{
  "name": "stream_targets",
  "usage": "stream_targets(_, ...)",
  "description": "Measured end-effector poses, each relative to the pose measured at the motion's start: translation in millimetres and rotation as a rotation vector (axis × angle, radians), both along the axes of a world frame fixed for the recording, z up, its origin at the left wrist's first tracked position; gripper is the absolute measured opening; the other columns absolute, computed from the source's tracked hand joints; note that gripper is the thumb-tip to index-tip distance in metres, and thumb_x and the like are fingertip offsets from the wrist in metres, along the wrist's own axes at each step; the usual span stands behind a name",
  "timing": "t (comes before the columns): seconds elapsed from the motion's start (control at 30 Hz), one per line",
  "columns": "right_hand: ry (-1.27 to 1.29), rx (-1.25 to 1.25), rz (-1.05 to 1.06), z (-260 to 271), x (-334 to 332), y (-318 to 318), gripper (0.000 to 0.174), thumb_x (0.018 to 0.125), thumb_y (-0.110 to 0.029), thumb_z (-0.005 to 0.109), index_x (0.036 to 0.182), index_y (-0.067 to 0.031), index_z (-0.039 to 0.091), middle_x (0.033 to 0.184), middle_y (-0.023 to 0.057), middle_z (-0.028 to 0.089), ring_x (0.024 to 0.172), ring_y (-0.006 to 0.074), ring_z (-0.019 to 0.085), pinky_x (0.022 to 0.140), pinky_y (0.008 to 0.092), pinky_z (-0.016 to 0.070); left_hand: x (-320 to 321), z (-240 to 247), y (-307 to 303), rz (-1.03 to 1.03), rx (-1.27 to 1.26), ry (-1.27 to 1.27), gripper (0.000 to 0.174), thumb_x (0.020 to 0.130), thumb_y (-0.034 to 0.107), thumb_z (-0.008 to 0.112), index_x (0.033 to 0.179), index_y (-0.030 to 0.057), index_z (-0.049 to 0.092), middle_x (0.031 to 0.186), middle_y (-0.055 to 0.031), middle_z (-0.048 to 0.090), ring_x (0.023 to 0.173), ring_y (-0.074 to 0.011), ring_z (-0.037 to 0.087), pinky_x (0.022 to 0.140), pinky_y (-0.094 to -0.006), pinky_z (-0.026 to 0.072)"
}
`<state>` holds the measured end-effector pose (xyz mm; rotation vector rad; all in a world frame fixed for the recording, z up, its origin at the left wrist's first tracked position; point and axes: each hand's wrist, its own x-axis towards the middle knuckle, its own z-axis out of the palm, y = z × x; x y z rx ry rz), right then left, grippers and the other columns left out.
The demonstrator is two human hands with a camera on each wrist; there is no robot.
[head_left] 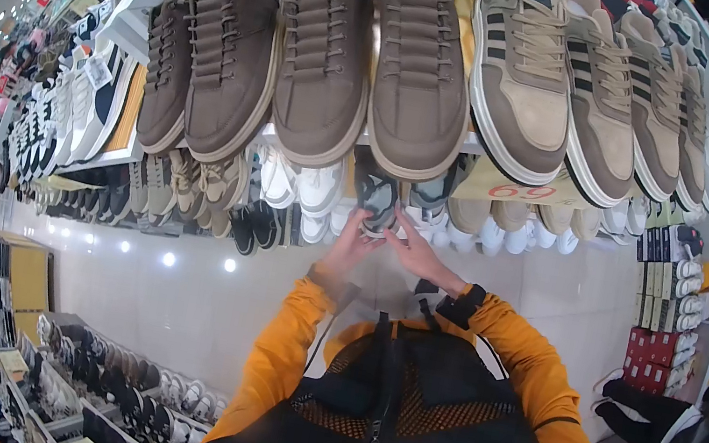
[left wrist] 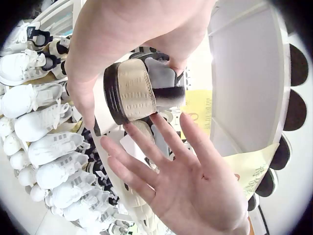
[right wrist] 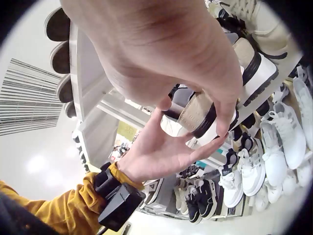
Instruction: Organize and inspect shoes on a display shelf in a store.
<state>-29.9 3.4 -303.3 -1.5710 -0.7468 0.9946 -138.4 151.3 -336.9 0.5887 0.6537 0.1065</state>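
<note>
Both hands are at a sneaker point(head_left: 377, 192) at the lower shelf, just below the large brown shoes. It has a beige heel panel with raised lettering and a dark sole edge, plain in the left wrist view as the sneaker point(left wrist: 137, 90). My left hand point(head_left: 352, 248) holds it, thumb and fingers on opposite sides, as the left hand point(right wrist: 161, 152) shows in the right wrist view. Close beside it, my right hand point(head_left: 420, 257) has its fingers extended, fingertips right at the shoe; the left wrist view shows its palm point(left wrist: 200, 191).
Brown lace-up shoes point(head_left: 327, 55) and beige striped sneakers point(head_left: 522, 80) line the upper shelf. A yellow price card point(head_left: 517, 188) hangs at its edge. White sneakers point(left wrist: 44, 127) crowd the nearby shelf. Shoe boxes point(head_left: 648, 359) and another person's legs point(head_left: 641, 424) are at the right.
</note>
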Motion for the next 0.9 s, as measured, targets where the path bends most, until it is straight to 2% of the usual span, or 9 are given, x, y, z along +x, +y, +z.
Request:
stream_targets(0.1, -0.005, -0.097, -0.099, 1, -12, 20, 0.079, 0.092, -0.034, 0.060, 0.149, 0.0000, 0.016, 0.143, 0.0224, 0.037, 0.105, 0.0245, 0.062, 0.086, 0.0307, 0.0497, 12, -7, 17, -0.087, 0.003, -0.070, 0.054, 0.087, 0.041, 0.064, 0.128, 0.0175, 0.037, 0.125, -0.0090, 0.049, 0.110, -0.0247, 0.054, 0.098, -0.0397, 0.0442)
stream_targets(0.17, -0.174, -0.101, -0.286, -9, -21, 34, 0.077, 0.091, -0.031, 0.062, 0.147, 0.0020, 0.021, 0.138, 0.0238, 0.042, 0.105, 0.0239, 0.062, 0.085, 0.0312, 0.0508, 19, -10, 25, -0.171, -0.009, 0.012, 0.063, 0.085, 0.044, 0.065, 0.134, 0.0246, 0.030, 0.133, -0.0016, 0.042, 0.113, -0.0241, 0.050, 0.093, -0.0383, 0.0446)
stream_targets(0.3, -0.264, -0.041, -0.468, -43, -31, 53, 0.073, 0.090, -0.027, 0.062, 0.145, 0.0039, 0.024, 0.134, 0.0267, 0.045, 0.108, 0.0304, 0.061, 0.085, 0.0337, 0.0518, 11, 11, 36, -0.321, 0.017, 0.048, 0.079, 0.083, 0.055, 0.065, 0.141, 0.0279, 0.020, 0.132, -0.0041, 0.043, 0.113, -0.0227, 0.050, 0.091, -0.0356, 0.0441)
stream_targets(0.33, -0.279, -0.032, -0.504, -44, -35, 57, 0.072, 0.090, -0.025, 0.061, 0.145, 0.0026, 0.024, 0.134, 0.0269, 0.045, 0.113, 0.0331, 0.058, 0.084, 0.0342, 0.0523, 8, 23, 40, -0.439, 0.064, 0.064, 0.081, 0.087, 0.055, 0.060, 0.146, 0.0294, 0.010, 0.128, -0.0069, 0.048, 0.110, -0.0204, 0.055, 0.093, -0.0346, 0.0447)
stream_targets(0.43, -0.201, -0.086, -0.524, -29, -36, 69, 0.071, 0.090, -0.024, 0.061, 0.146, 0.0011, 0.025, 0.135, 0.0254, 0.045, 0.112, 0.0321, 0.058, 0.083, 0.0347, 0.0526, 5, 0, 47, -0.458, 0.057, 0.008, 0.083, 0.090, 0.053, 0.058, 0.148, 0.0310, 0.003, 0.124, -0.0053, 0.050, 0.109, -0.0182, 0.055, 0.093, -0.0338, 0.0444)
stream_targets(0.47, -0.253, -0.082, -0.528, -27, -36, 74, 0.072, 0.090, -0.024, 0.062, 0.147, -0.0007, 0.024, 0.134, 0.0231, 0.047, 0.104, 0.0286, 0.063, 0.082, 0.0341, 0.0526, 2, 19, 44, -0.384, 0.098, -0.001, 0.080, 0.091, 0.052, 0.057, 0.148, 0.0302, 0.006, 0.119, -0.0040, 0.054, 0.106, -0.0170, 0.056, 0.093, -0.0333, 0.0439)
stream_targets(0.7, -0.021, -0.133, -0.393, -17, -45, 33, 0.065, 0.092, -0.028, 0.062, 0.143, -0.0004, 0.033, 0.132, 0.0168, 0.052, 0.108, 0.0229, 0.061, 0.085, 0.0328, 0.0504, -8, -2, 36, -0.306, 0.096, 0.109, 0.073, 0.094, 0.043, 0.057, 0.150, 0.0252, 0.013, 0.120, -0.0073, 0.057, 0.108, -0.0184, 0.057, 0.093, -0.0345, 0.0438)
stream_targets(0.83, 0.131, -0.264, -0.322, -31, -45, -32, 0.057, 0.093, -0.035, 0.059, 0.136, -0.0009, 0.045, 0.129, 0.0123, 0.054, 0.110, 0.0217, 0.059, 0.090, 0.0324, 0.0477, -31, 12, 19, -0.367, 0.415, 0.054, 0.067, 0.095, 0.036, 0.056, 0.148, 0.0125, 0.023, 0.120, -0.0100, 0.058, 0.104, -0.0162, 0.058, 0.093, -0.0310, 0.0439)
stream_targets(0.9, 0.176, -0.293, -0.328, -33, -41, -55, 0.055, 0.094, -0.038, 0.058, 0.133, -0.0016, 0.048, 0.127, 0.0113, 0.055, 0.110, 0.0214, 0.058, 0.091, 0.0321, 0.0470, -31, 12, 13, -0.598, 0.538, 0.002, 0.061, 0.096, 0.034, 0.054, 0.146, 0.0111, 0.028, 0.115, -0.0082, 0.060, 0.102, -0.0165, 0.059, 0.094, -0.0296, 0.0432)
